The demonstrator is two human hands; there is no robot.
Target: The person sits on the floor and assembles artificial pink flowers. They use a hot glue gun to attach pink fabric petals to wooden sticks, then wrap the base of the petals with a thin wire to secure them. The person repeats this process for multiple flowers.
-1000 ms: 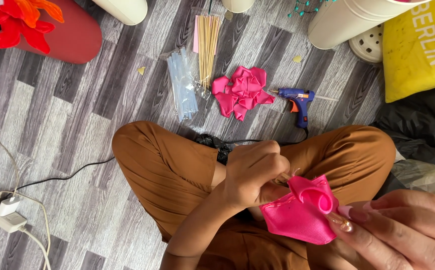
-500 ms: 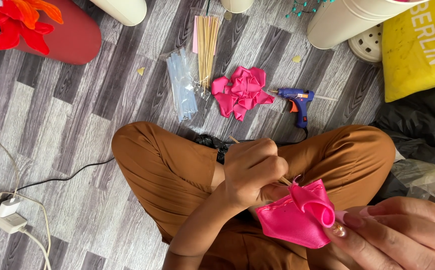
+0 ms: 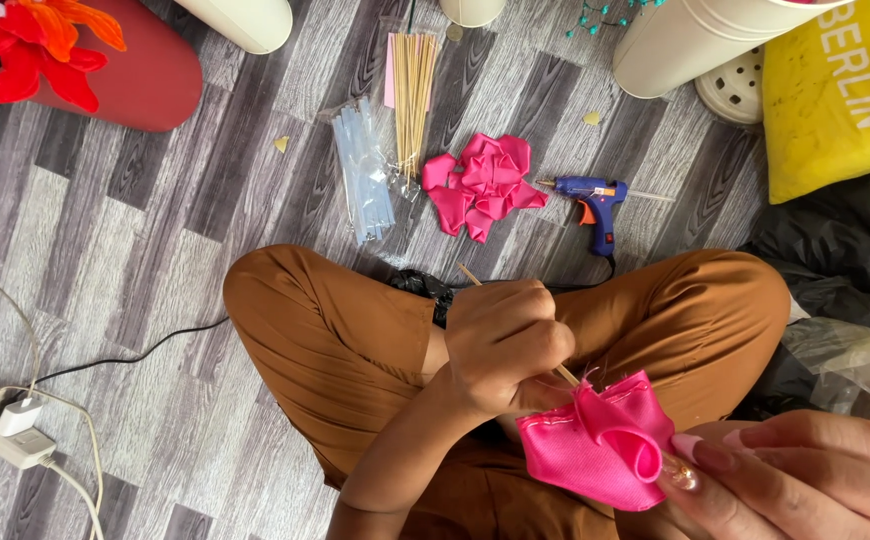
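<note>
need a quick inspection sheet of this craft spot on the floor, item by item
surface: grey wood-pattern floor, person sitting cross-legged on it.
job's things: pink fabric petal wrapped around a thin wooden stick.
clutter: pile of pink petals, bundle of wooden sticks, bag of glue sticks, blue glue gun.
hands: left hand shut on the stick; right hand pinches the petal's edge.
cables: black cord; white power strip with plug.
surroundings: yellow cushion, red base with felt flowers, cream cylinders.
</note>
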